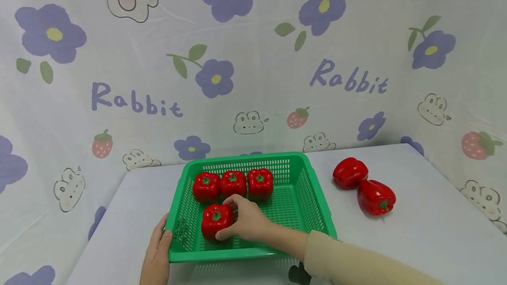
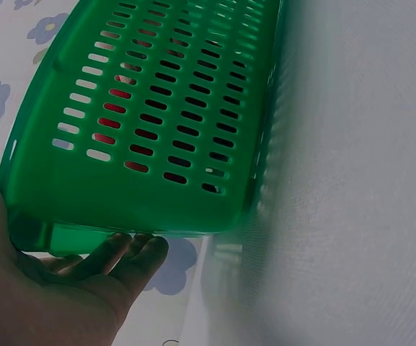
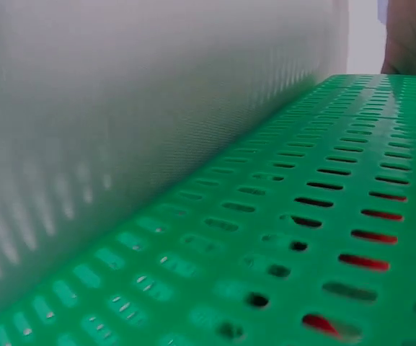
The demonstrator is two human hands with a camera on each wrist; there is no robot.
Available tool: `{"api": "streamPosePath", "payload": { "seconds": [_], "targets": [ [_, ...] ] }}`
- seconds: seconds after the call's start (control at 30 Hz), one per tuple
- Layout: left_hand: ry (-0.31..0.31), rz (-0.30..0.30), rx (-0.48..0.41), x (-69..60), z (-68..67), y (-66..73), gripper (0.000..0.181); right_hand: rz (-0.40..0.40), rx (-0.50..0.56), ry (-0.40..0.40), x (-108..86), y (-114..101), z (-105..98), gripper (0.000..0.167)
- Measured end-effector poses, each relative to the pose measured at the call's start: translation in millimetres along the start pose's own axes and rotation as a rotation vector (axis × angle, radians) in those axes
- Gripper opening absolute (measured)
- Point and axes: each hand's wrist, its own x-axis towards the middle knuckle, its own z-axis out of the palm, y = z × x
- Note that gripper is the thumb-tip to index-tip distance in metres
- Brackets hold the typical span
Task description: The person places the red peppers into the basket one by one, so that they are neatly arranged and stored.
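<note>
A green slotted plastic basket (image 1: 253, 254) sits on the table. Inside it, three red bell peppers (image 1: 206, 187) stand in a row along the back, stems up. In front of them is another red bell pepper (image 1: 215, 221), also upright. My right hand (image 1: 251, 221) reaches over the basket's front rim and grips this front pepper from its right side, thumb in front and fingers behind. At the left front corner, my left hand (image 1: 158, 245) holds the basket's side; in the left wrist view its fingers (image 2: 132, 267) curl about the corner.
On the table right of the basket, two more red bell peppers (image 1: 350, 173) lie on their sides, touching. The white table (image 1: 428, 197) meets a patterned cloth (image 1: 253, 65) hanging behind it. A small black object (image 1: 299, 273) shows below my right forearm.
</note>
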Motion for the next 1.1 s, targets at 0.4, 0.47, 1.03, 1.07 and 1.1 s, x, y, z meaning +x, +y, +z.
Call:
{"api": "streamPosePath", "payload": {
  "seconds": [0.4, 0.47, 1.03, 1.07, 1.1],
  "targets": [
    [0.011, -0.009, 0.027, -0.8, -0.2, 1.2, 0.059, -0.008, -0.033, 0.057, 10.3, -4.3, 12.9, 0.06],
    [0.012, -0.017, 0.029, -0.7, -0.4, 0.9, 0.059, -0.008, -0.03, 0.07, 11.9, -5.3, 14.7, 0.061],
    [0.007, -0.007, 0.015, -1.0, 1.9, -1.1, 0.061, -0.012, -0.012, 0.125, 20.3, -4.0, 22.2, 0.065],
    [0.008, -0.009, 0.017, -1.2, 1.6, -0.9, 0.061, -0.016, -0.014, 0.124, 20.7, -4.4, 22.6, 0.066],
    [0.009, -0.013, 0.02, -1.3, 1.2, -0.8, 0.061, -0.016, -0.014, 0.121, 21.1, -4.9, 23.1, 0.066]
  ]
}}
